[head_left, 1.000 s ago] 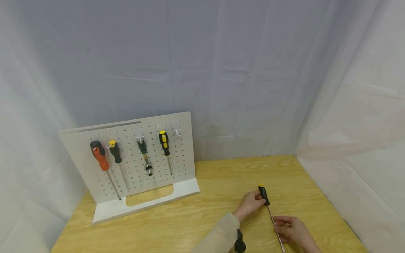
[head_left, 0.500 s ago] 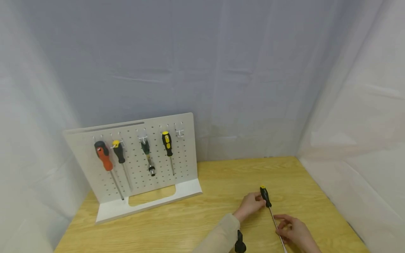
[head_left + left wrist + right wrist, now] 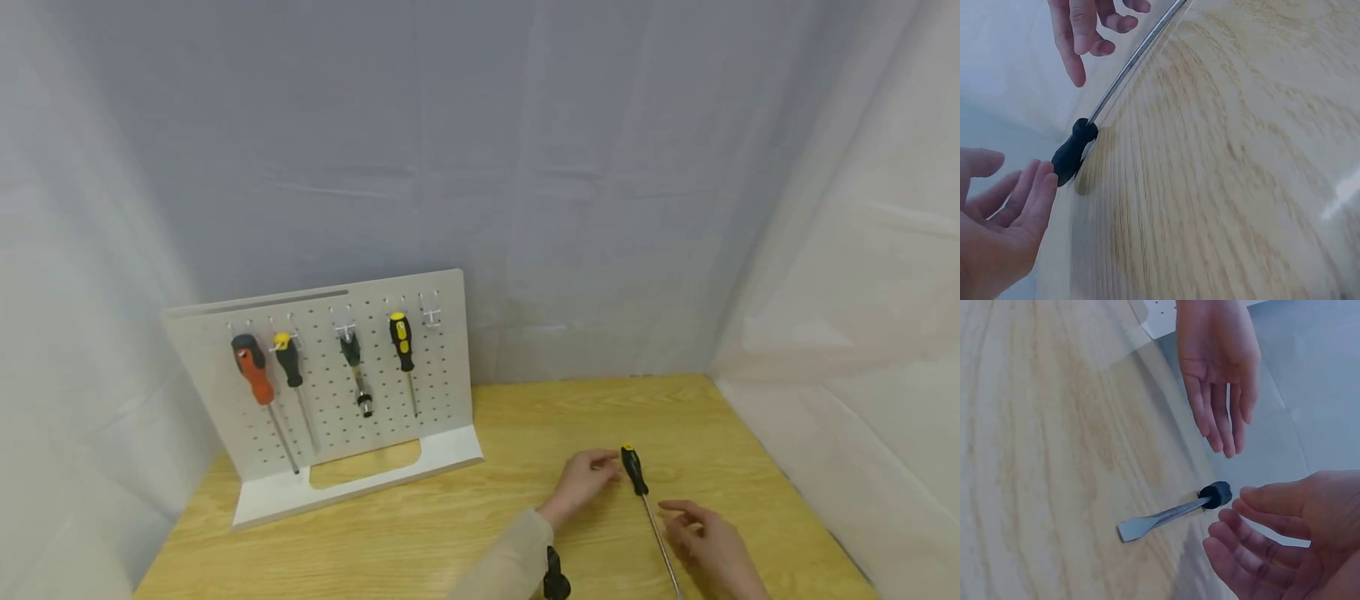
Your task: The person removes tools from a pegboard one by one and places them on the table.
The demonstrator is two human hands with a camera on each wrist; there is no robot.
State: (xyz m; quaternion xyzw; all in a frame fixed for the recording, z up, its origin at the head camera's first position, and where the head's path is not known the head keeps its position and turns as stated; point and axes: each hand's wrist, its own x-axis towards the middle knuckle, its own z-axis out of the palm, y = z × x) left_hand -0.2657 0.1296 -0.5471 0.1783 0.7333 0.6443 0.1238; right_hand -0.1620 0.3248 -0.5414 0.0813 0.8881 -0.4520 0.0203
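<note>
A flat-blade screwdriver (image 3: 634, 472) lies on the wooden table, its black handle with a yellow end pointing away and its long steel shaft toward me. To the left of the handle is my left hand (image 3: 585, 483), fingers loosely extended. In the left wrist view its fingertips (image 3: 1047, 175) are very close to the handle; whether they touch is unclear. My right hand (image 3: 708, 542) is on the other side, beside the shaft and apart from it, with relaxed fingers and nothing held. The right wrist view shows the flat tip (image 3: 1138, 527) resting near the table surface.
A white pegboard stand (image 3: 450, 392) stands at the left. From its clear hooks hang an orange-and-black screwdriver (image 3: 253, 371), two black-and-yellow screwdrivers (image 3: 402, 343) and a dark green-handled tool (image 3: 354, 358). The rightmost hook (image 3: 431, 312) bears nothing. Pale sheeting surrounds the table.
My left hand has drawn slightly left from the handle. My right fingers have come off the shaft and spread to the right. The screwdriver stays lying on the table; the head view has shifted slightly.
</note>
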